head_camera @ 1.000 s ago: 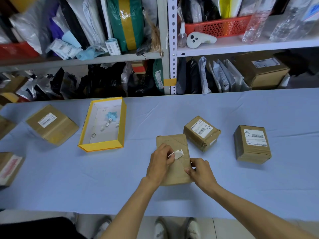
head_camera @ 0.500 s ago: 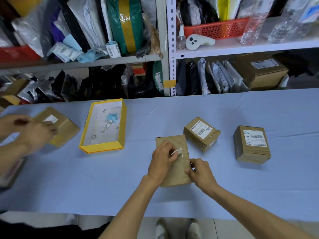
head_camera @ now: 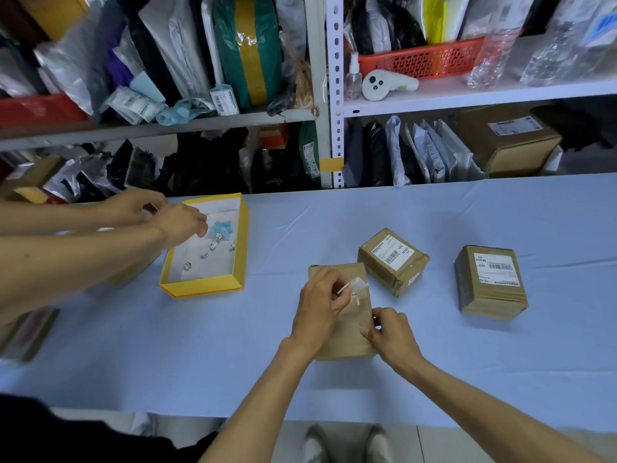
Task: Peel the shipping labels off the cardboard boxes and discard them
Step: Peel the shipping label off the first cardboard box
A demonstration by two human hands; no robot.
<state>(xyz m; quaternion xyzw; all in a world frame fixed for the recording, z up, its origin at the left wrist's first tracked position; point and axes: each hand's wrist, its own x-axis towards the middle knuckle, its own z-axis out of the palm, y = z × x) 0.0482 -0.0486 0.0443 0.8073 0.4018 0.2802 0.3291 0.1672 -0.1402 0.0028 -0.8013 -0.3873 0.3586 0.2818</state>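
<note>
While a second person's hands (head_camera: 177, 223) are reaching in from the left edge over the yellow tray (head_camera: 200, 287), their fingers are bunching together above its white floor, and what they are pinching cannot be told. Small curled paper scraps (head_camera: 213, 243) and a crumpled blue piece (head_camera: 222, 227) are lying inside that tray, which is sitting on the light blue table (head_camera: 467, 362) left of the middle.

To its right, close to the table's near edge, the left hand (head_camera: 320, 305) is hovering over the flat box (head_camera: 347, 342). Its thumb and forefinger are pinching a white label scrap (head_camera: 359, 285) above the far part of the box top, and the other fingers are curling in under the palm. The flat box is lying beneath both hands, with its brown top showing between them. The right hand (head_camera: 392, 335) is resting at the box's near right edge, thumb and forefinger pinching that edge and the remaining fingers folding in.

Just beside the flat box's far right corner, the middle box (head_camera: 397, 279) is sitting at an angle with a white shipping label (head_camera: 394, 252) stuck on top. Well apart to the right, the far-right box (head_camera: 490, 299) is standing with its own barcode label (head_camera: 497, 265) facing up.
</note>
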